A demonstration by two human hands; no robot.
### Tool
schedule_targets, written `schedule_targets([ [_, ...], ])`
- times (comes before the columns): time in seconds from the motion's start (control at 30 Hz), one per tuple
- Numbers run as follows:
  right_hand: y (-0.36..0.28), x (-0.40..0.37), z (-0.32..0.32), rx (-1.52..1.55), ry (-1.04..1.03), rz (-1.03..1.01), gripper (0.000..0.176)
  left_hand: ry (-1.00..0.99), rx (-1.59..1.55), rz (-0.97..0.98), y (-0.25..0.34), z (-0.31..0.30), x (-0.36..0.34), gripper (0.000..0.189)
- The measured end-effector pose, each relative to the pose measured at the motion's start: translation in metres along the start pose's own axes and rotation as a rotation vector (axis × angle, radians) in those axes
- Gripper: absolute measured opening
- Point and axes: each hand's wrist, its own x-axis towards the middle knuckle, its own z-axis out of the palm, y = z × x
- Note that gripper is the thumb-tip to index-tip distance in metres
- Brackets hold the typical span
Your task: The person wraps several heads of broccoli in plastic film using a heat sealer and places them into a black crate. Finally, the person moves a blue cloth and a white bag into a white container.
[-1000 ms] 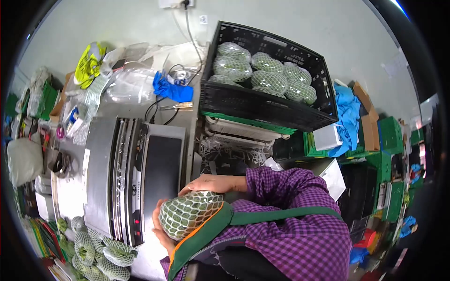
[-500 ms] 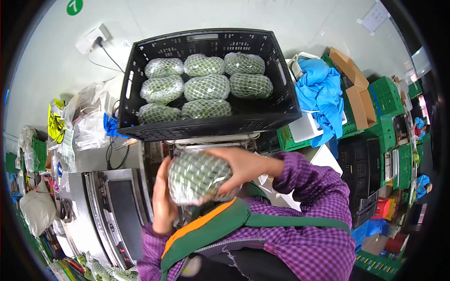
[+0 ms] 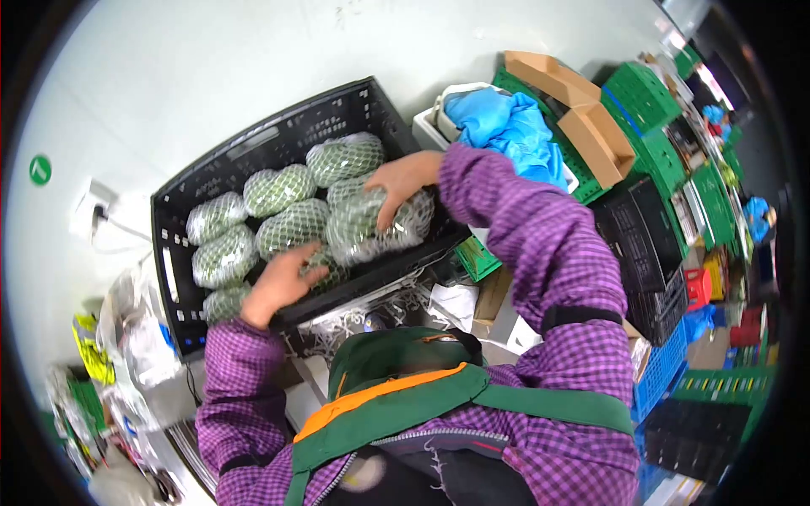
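Note:
Inside the black crate (image 3: pixel 253 139) lie several green items in white netting and clear film, set in rows. My right hand (image 3: pixel 402 184) holds one wrapped green item (image 3: pixel 375 226) from above, at the crate's right front part. My left hand (image 3: pixel 285 282) has its fingers spread and reaches over the crate's front edge, resting near a netted item (image 3: pixel 325 268) in the front row. The front-left netted item (image 3: pixel 225 304) is partly covered by the left wrist.
Right of the crate are a blue plastic bag (image 3: pixel 506 126), an open cardboard box (image 3: pixel 591 135) and green crates (image 3: pixel 645 97). A black crate (image 3: pixel 637 244) and a blue crate (image 3: pixel 662 371) stand further right. A wall socket (image 3: pixel 94 211) is at the left.
The wrapped item has moved from in front of my body into the crate with my right hand. My left hand has let go of it and reached over the crate. The view has turned.

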Motion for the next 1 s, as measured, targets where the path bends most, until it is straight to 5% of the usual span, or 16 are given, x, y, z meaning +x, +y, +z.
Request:
schedule_targets([
  [0.03, 0.003, 0.012, 0.007, -0.069, -0.063, -0.001, 0.105, -0.147, 0.048, -0.046, -0.003, 0.002, 0.001, 0.048],
  [0.07, 0.01, 0.03, 0.017, -0.081, -0.198, -0.001, 0.106, -0.196, 0.225, 0.135, -0.021, 0.006, 0.002, 0.05],
  [0.13, 0.012, 0.039, 0.043, -0.17, -0.176, 0.01, 0.104, -0.163, 0.185, 0.15, -0.009, 0.007, 0.002, 0.048],
  [0.4, -0.003, 0.017, 0.103, -0.413, 0.241, 0.066, 0.099, -0.28, 0.048, 0.113, 0.008, -0.001, 0.005, 0.047],
  [0.43, -0.004, 0.017, 0.104, -0.436, 0.296, 0.058, 0.08, -0.311, 0.048, 0.086, 0.01, -0.003, 0.006, 0.048],
  [0.53, 0.006, 0.0, 0.059, -0.14, 0.328, -0.028, 0.06, -0.304, 0.05, 0.1, 0.008, -0.004, 0.008, 0.047],
  [0.63, 0.043, -0.017, 0.002, 0.325, 0.975, -0.055, 0.037, -0.299, -0.011, 0.028, 0.006, -0.003, 0.011, 0.05],
  [0.73, 0.13, -0.024, -0.034, -0.124, 1.403, 0.161, 0.043, -0.275, -0.197, -0.189, 0.006, -0.005, 0.017, 0.048],
  [0.8, 0.183, -0.038, -0.037, -0.399, 1.344, 0.485, 0.068, -0.196, -0.296, -0.275, 0.008, -0.003, 0.02, 0.047],
  [0.83, 0.215, -0.043, -0.028, -0.497, 1.245, 0.569, 0.066, -0.099, -0.34, -0.314, 0.001, -0.001, 0.019, 0.047],
  [0.9, 0.263, -0.061, -0.012, -0.133, 0.782, 0.712, 0.055, 0.061, -0.384, -0.406, -0.007, 0.001, 0.014, 0.045],
  [0.93, 0.289, -0.074, 0.008, -0.228, 0.962, 0.53, 0.047, 0.153, -0.461, -0.505, -0.003, 0.001, 0.014, 0.043],
  [1.0, 0.289, -0.116, 0.018, -0.186, 1.088, 0.481, 0.031, 0.308, -0.52, -0.514, -0.021, 0.011, 0.002, 0.04],
])
